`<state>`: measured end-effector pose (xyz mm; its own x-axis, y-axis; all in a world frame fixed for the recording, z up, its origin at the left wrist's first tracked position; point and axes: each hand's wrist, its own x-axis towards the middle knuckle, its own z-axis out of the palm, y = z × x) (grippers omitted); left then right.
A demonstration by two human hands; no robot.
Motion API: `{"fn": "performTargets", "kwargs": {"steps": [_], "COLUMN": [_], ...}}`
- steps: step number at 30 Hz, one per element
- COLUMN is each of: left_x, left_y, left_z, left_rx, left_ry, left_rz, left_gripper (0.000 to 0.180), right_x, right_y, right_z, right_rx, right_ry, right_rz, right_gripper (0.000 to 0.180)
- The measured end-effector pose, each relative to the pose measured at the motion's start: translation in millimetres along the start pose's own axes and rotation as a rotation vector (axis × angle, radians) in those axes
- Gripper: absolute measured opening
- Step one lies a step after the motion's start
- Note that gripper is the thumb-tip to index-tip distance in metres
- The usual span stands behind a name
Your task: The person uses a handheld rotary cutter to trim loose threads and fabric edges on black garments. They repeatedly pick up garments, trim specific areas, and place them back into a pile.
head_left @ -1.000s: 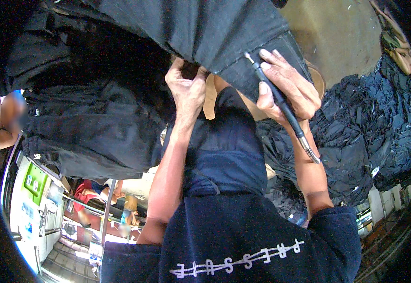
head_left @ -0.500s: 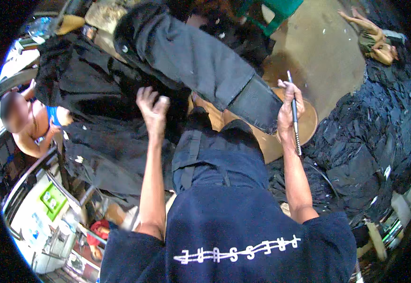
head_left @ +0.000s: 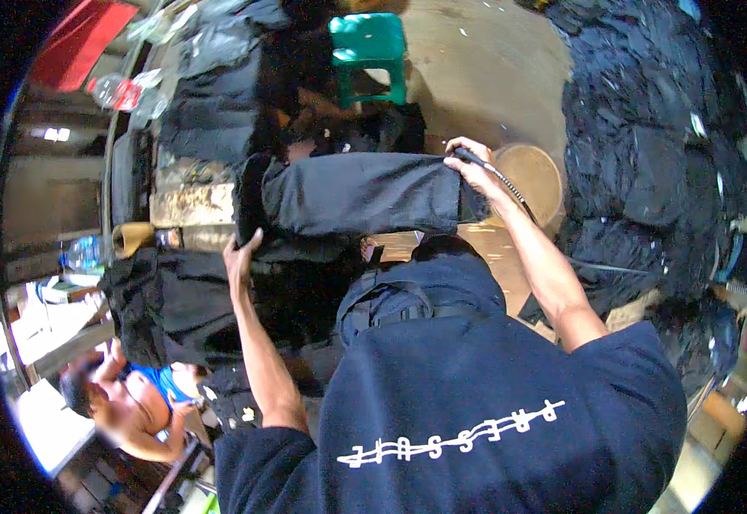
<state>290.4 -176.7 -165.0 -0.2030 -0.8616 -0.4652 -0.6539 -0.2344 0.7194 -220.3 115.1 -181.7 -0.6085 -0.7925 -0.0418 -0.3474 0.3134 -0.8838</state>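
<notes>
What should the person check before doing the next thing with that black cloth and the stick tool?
1. Left hand has hold of the black garment at its left end: ok.
2. Right hand grips the garment's right end: ok.
3. Thin dark tool sits firmly in the right hand too: ok, though its tip pokes out toward the round wooden board.
4. Garment stretched flat between both hands: ok.
5. Tool tip kept away from the cloth: cannot tell.
6. Other person at lower left is well apart from the hands: ok.
</notes>
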Motion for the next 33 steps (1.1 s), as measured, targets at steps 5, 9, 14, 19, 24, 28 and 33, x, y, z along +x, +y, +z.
{"fn": "performTargets", "kwargs": {"steps": [5, 9, 14, 19, 24, 28, 33], "left_x": [-20.2, -23.9, -56.5, -130.5, -129.7, -88.7, -2.9], "left_y": [-0.1, 25.7, 96.8, 195.0, 227.8, 174.5, 97.9], "left_z": [-10.6, 25.6, 157.9, 346.1, 408.8, 318.6, 157.7], "left_rx": [0.192, 0.406, 0.503, 0.025, -0.151, 0.061, 0.404], "left_ry": [0.034, 0.246, 0.324, 0.119, 0.262, 0.549, 0.643], "left_rz": [0.304, 0.351, 0.727, 0.448, 0.098, 0.440, 0.580], "left_gripper": [0.079, 0.062, 0.030, 0.028, 0.033, 0.025, 0.028], "right_x": [-16.6, -20.4, 33.3, 178.4, 264.3, 217.1, 80.0], "right_y": [34.7, 93.7, 175.1, 163.1, 59.6, 2.0, -35.8], "right_z": [-34.0, -121.3, -280.0, -368.0, -300.5, -166.1, -22.7], "right_rx": [0.186, 0.130, -0.367, -0.692, -0.404, -0.146, 0.006], "right_ry": [-0.065, -0.060, 0.220, 0.824, 0.749, 0.175, -0.401], "right_rz": [0.029, 0.119, 0.087, -0.374, -0.517, -0.607, -0.679], "right_gripper": [0.022, 0.022, 0.022, 0.021, 0.030, 0.017, 0.029]}}
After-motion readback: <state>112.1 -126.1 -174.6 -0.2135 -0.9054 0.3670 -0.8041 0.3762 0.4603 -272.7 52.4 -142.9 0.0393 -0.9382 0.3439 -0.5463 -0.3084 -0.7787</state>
